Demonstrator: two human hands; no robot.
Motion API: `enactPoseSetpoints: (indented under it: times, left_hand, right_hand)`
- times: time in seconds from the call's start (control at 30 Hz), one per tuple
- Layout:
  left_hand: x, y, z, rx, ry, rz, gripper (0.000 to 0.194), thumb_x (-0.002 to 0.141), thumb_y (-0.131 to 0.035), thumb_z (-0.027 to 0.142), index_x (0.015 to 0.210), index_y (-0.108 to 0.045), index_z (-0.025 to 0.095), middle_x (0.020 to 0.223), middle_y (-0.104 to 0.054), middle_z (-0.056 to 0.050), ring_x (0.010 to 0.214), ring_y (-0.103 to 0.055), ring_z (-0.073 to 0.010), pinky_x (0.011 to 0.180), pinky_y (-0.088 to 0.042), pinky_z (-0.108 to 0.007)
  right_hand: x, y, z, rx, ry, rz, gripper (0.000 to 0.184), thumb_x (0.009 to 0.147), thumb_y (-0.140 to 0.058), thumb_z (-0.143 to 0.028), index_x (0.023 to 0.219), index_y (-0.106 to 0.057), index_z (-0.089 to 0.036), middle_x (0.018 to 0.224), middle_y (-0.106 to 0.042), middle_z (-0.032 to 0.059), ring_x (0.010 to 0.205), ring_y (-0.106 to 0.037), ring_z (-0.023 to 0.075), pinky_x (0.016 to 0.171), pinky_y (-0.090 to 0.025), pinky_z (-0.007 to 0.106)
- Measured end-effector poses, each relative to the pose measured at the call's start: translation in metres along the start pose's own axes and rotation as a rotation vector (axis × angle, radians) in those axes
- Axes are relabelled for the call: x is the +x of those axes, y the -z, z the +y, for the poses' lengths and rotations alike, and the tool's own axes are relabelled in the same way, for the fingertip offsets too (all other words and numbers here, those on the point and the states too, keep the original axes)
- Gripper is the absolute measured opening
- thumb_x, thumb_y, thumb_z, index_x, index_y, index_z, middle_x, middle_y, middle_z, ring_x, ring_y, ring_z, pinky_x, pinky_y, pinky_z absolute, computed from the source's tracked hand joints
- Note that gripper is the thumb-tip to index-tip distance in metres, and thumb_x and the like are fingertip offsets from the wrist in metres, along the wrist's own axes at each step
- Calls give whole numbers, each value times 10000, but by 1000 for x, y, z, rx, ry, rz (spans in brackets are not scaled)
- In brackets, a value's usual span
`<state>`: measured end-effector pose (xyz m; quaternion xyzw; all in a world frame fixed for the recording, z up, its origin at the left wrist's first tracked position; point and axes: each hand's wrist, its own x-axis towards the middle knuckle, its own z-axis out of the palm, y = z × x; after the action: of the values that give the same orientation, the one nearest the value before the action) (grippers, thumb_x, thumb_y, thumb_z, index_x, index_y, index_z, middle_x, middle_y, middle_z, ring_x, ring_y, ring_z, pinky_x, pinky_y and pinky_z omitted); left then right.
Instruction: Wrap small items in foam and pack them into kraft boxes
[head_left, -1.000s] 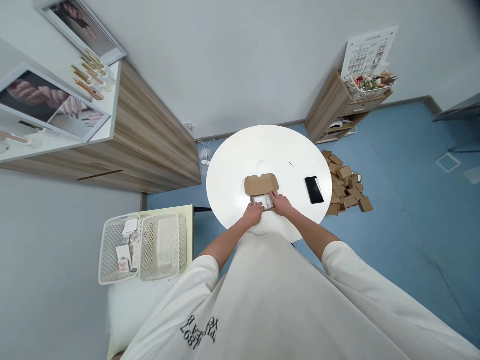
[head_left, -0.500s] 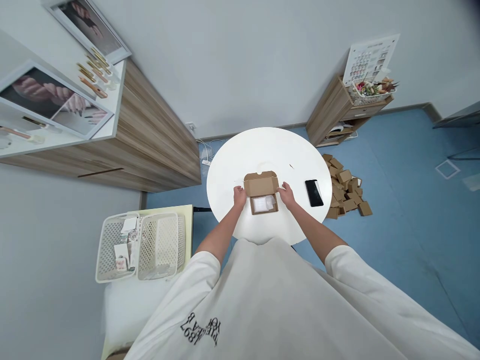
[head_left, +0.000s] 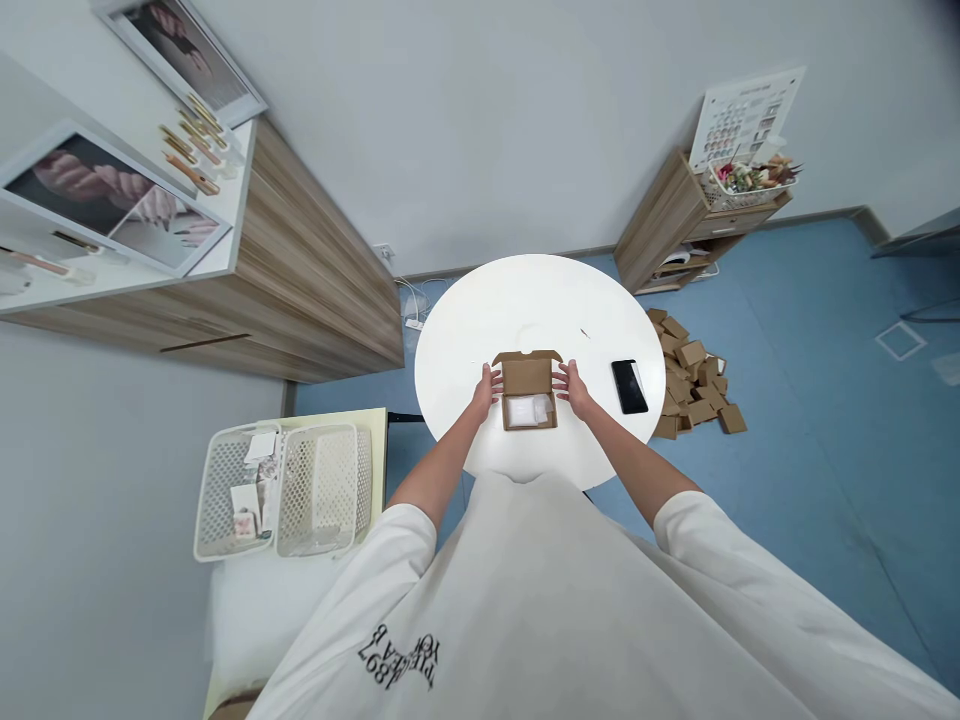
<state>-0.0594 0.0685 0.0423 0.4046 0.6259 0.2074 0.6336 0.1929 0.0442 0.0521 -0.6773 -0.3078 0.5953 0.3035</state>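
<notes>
- Cardboard box: on the round white table, near the person's body, its lid raised and a white packet inside.
- Left hand: beside the lid's left edge, fingers extended and slightly parted, grasping nothing visible (contact with the cardboard cannot be told).
- Right hand: at the lid's right edge, fingers likewise outstretched and parted, with no visible grasp.
- Black device: on the table, right of the right hand.

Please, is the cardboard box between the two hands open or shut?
Open: the lid of the cardboard box stands raised at the far side, and white contents show inside.
</notes>
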Motion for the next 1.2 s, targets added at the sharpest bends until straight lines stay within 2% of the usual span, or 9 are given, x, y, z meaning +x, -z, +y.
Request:
enactPoseSetpoints:
  times: [0.2, 0.37, 0.5, 0.63, 0.73, 0.8, 0.9, 1.03, 1.2]
  left_hand:
    - [2, 6, 7, 87, -98, 5, 825, 966, -32, 736, 1414, -530, 255, 1362, -635, -111, 1165, -645, -243, 858, -506, -344]
    - [0, 7, -5, 68, -121, 70, 511, 994, -364, 626, 1163, -642, 232, 1290, -659, -101, 1173, -618, -249, 914, -511, -355]
    - [-18, 4, -29, 304, -221, 91, 340, 940, -566, 426, 1214, -622, 233, 1343, -618, -96, 1247, -571, -250, 1000, -485, -358]
    - [-39, 2, -54, 468, -371, 162, 374, 953, -535, 347, 1308, -580, 238, 1432, -528, -108, 1356, -485, -246, 1102, -427, -385]
    - [-49, 2, -68, 614, -458, 149, 445, 940, -544, 317, 1381, -546, 262, 1495, -468, -102, 1413, -421, -259, 1163, -364, -421]
    - [-52, 2, -76, 716, -436, 114, 507, 930, -549, 316, 1433, -514, 272, 1541, -424, -104, 1434, -391, -286, 1168, -348, -460]
    - [-53, 2, -83, 850, -359, 40, 600, 905, -567, 311, 1494, -459, 272, 1596, -362, -119, 1468, -328, -338, 1155, -333, -517]
    - [-52, -2, -87, 908, -327, -22, 720, 874, -565, 269, 1560, -343, 271, 1625, -324, -131, 1487, -287, -349, 1155, -295, -543]
    - [-59, -8, -80, 804, -374, 38, 850, 821, -594, 242, 1594, -240, 258, 1560, -418, -140, 1463, -330, -341, 1165, -264, -538]
  right_hand:
    - [-6, 7, -11, 87, 42, -102, 861, 952, -60, -755, 1545, -407, -237, 1493, -526, 120, 1174, -633, 261, 928, -546, 386]
    - [-11, 1, -4, -32, 104, -108, 714, 970, -271, -731, 1377, -589, -238, 1457, -551, 100, 1223, -593, 256, 984, -528, 378]
    - [-21, -9, 25, -320, 230, -50, 513, 931, -514, -606, 1290, -625, -256, 1415, -559, 84, 1259, -545, 246, 1054, -477, 408]
    - [-42, -12, 54, -574, 359, 25, 504, 954, -496, -499, 1401, -524, -269, 1533, -419, 104, 1354, -469, 246, 1098, -435, 423]
    - [-56, -11, 68, -770, 489, 30, 538, 965, -492, -450, 1466, -463, -255, 1588, -352, 113, 1423, -388, 267, 1140, -378, 446]
    - [-61, -11, 74, -901, 518, -1, 519, 971, -485, -427, 1463, -477, -260, 1616, -317, 106, 1437, -365, 286, 1145, -355, 469]
    - [-61, -12, 79, -1052, 460, -25, 488, 968, -483, -410, 1433, -517, -263, 1639, -287, 104, 1469, -309, 317, 1149, -312, 514]
    - [-57, -15, 80, -1091, 379, -56, 537, 948, -501, -396, 1468, -474, -265, 1609, -353, 114, 1461, -320, 315, 1145, -291, 519]
    - [-59, -19, 72, -974, 375, -51, 611, 906, -523, -358, 1500, -416, -262, 1479, -521, 97, 1383, -414, 302, 1129, -305, 488]
